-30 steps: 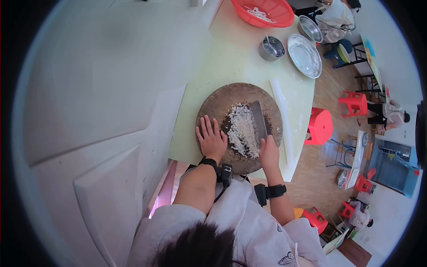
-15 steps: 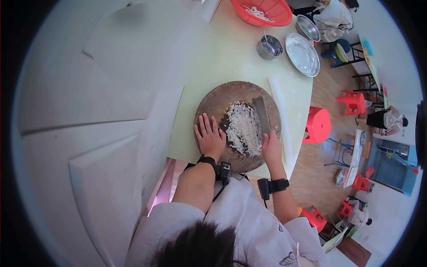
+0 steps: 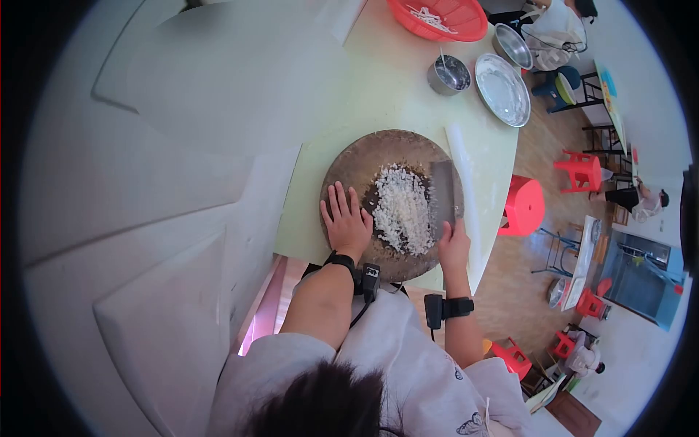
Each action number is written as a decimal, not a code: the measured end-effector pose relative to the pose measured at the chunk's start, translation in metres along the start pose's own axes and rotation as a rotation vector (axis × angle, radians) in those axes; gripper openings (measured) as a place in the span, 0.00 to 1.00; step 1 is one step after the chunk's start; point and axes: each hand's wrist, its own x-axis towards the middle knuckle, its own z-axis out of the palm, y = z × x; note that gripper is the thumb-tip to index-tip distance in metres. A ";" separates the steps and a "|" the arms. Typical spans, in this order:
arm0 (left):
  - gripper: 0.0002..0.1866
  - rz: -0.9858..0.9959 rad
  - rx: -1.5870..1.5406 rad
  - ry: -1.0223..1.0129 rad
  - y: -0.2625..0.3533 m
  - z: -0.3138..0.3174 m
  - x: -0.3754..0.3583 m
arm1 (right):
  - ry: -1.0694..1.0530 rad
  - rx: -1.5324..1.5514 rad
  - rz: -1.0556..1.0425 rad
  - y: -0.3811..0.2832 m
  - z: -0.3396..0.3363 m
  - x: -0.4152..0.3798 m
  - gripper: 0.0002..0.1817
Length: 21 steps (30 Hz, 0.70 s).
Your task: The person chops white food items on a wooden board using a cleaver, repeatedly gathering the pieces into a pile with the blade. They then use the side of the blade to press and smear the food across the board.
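A round wooden chopping board lies on the pale table. A heap of finely chopped white food covers its middle. My left hand rests flat on the board's left part, fingers spread, right beside the heap. My right hand grips the handle of a cleaver, whose wide blade lies just right of the heap, clear of the food.
A white rolling pin lies right of the board. At the table's far end stand a red basket, a small steel pot, a steel plate and a steel bowl. A red stool stands beside the table; people sit further right.
The cleaver and my right hand have shifted rightward, off the chopped heap toward the board's right edge. My left hand has stayed put.
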 end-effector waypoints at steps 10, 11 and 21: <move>0.28 0.019 0.017 0.024 -0.002 0.002 -0.001 | 0.046 0.024 0.141 0.032 0.013 -0.010 0.12; 0.29 0.013 0.037 0.023 -0.002 0.002 -0.001 | 0.053 0.020 0.149 0.028 0.015 -0.010 0.12; 0.28 0.003 0.024 0.011 -0.001 0.002 -0.001 | -0.027 0.172 0.062 -0.017 0.009 -0.020 0.10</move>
